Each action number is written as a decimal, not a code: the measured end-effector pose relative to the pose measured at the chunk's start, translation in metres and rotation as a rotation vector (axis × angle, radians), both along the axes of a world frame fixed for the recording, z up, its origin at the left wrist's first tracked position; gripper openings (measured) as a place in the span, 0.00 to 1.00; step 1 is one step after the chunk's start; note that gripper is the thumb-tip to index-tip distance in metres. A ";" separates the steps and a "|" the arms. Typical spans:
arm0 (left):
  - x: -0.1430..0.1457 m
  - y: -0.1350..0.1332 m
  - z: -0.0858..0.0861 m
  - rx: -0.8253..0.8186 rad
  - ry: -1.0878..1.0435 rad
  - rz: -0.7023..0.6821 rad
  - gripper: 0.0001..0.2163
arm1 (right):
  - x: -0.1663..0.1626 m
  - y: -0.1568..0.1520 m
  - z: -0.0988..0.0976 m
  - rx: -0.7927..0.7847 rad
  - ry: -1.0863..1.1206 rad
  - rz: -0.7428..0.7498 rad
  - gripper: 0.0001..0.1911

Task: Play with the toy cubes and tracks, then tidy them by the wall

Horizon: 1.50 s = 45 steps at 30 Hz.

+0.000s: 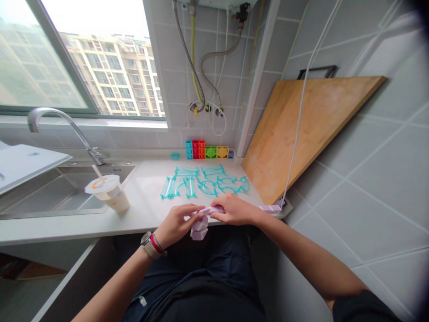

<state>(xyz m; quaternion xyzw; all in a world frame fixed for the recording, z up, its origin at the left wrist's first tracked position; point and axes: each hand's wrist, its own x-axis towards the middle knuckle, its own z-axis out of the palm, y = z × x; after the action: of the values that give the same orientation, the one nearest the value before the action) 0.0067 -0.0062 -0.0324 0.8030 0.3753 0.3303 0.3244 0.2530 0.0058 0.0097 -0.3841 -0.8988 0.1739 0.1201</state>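
Note:
Between both hands is a lavender-and-white segmented snake puzzle, held just over the counter's front edge. My left hand is closed, pinching it with thumb and fingers; a bent, folded end hangs below those fingertips. My right hand is also closed, gripping the straight part a little to the right. Another lavender-and-white stretch shows beyond my right wrist, near the wall; whether it joins the held part is hidden. Clear turquoise-edged track pieces, some straight and some curved, lie on the counter just beyond my hands.
Colourful blocks in blue, red, green and yellow stand along the back wall. A lidded drink cup with a straw stands left, beside the sink and its faucet. A wooden board leans right, with a white cord before it.

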 end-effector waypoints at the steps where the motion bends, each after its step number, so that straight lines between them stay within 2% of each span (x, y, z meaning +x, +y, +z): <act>1: 0.002 0.000 -0.002 -0.012 -0.022 0.033 0.14 | -0.004 -0.004 0.000 0.047 -0.027 -0.040 0.09; 4: 0.008 -0.002 -0.004 -0.037 -0.098 0.156 0.16 | -0.020 -0.016 -0.001 0.180 -0.084 -0.182 0.08; 6: 0.011 -0.005 -0.004 -0.012 -0.119 0.230 0.16 | -0.029 -0.022 -0.003 0.214 -0.084 -0.260 0.08; 8: 0.011 -0.007 -0.003 0.044 -0.116 0.288 0.16 | -0.033 -0.026 -0.004 0.190 -0.038 -0.286 0.09; 12: 0.007 -0.010 -0.003 0.106 -0.104 0.325 0.15 | -0.027 -0.025 -0.002 0.042 0.091 -0.233 0.14; 16: 0.003 -0.009 -0.003 0.104 -0.099 0.323 0.15 | -0.015 -0.019 0.003 -0.060 0.058 -0.226 0.14; 22: 0.008 -0.006 -0.005 0.119 -0.105 0.383 0.15 | -0.024 -0.022 0.005 -0.004 0.005 -0.268 0.16; 26: 0.014 -0.007 -0.011 0.069 -0.160 0.451 0.16 | -0.050 -0.038 -0.004 0.053 -0.066 -0.448 0.19; 29: 0.015 -0.008 -0.014 0.021 -0.232 0.519 0.17 | -0.065 -0.049 -0.012 0.049 -0.050 -0.518 0.26; 32: 0.012 -0.008 -0.014 -0.115 -0.356 0.509 0.20 | -0.065 -0.052 -0.016 0.038 0.028 -0.477 0.31; 36: 0.005 -0.008 -0.010 -0.296 -0.515 0.407 0.24 | -0.045 -0.046 -0.013 -0.068 0.210 -0.317 0.30; 39: 0.003 -0.009 -0.008 -0.303 -0.554 0.381 0.24 | -0.030 -0.043 -0.008 -0.189 0.311 -0.215 0.31; 45: 0.004 -0.011 -0.007 -0.227 -0.548 0.368 0.22 | -0.023 -0.048 0.000 -0.514 0.457 -0.164 0.34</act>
<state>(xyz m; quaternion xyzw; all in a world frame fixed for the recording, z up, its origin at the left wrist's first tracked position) 0.0111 -0.0171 -0.0398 0.5622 0.4471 0.5427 0.4353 0.2299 -0.0418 0.0094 -0.4237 -0.7418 0.4656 0.2311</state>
